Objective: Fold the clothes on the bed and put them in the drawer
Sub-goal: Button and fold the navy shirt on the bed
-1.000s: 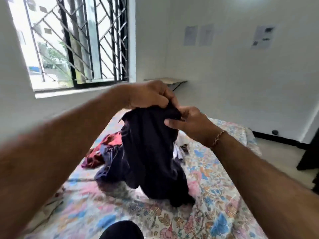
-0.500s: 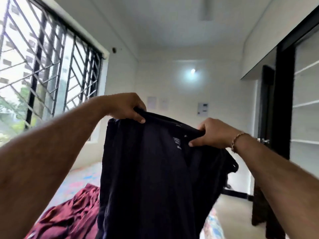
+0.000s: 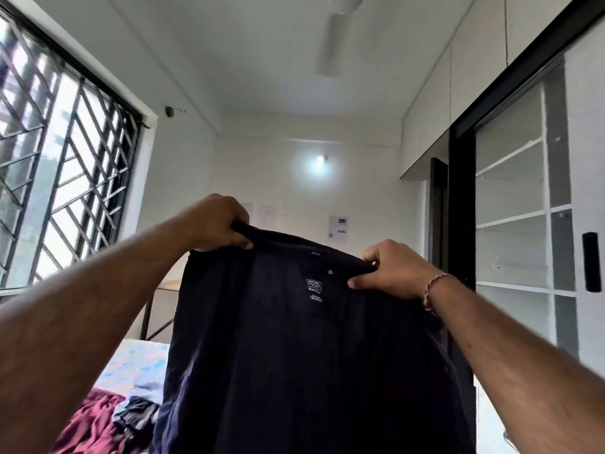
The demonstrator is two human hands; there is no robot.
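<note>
Both hands grip the top edge of a navy garment: left hand (image 3: pixel 218 224) and right hand (image 3: pixel 391 270) pinch it, holding it spread in the air. Its lower part runs off the frame and hides most of the bed (image 3: pixel 137 358), where a maroon cloth (image 3: pixel 88 424) shows partly.

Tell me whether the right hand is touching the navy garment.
Touching. The head view shows the right hand pinching the navy garment's top edge, thumb in front, fingers curled over it.
</note>
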